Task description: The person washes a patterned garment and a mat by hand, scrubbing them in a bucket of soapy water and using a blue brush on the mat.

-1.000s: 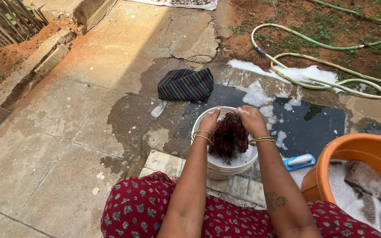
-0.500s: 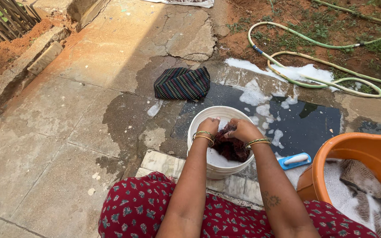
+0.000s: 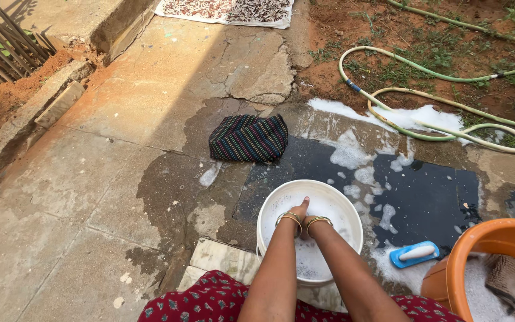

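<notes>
Head view: both hands (wrists touching) in white bucket (image 3: pixel 269 206) w/ suds.

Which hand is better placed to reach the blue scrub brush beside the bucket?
Right, probably. Both hands are plunged in the foamy white bucket, but the blue brush lies on the wet slab on the right hand's side; the left hand would have to cross over.

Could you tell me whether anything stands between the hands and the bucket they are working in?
Nothing visible does. Both hands, left and right, are already down inside the white bucket, sunk in its foam. The foam hides the fingers and whatever they hold.
</notes>
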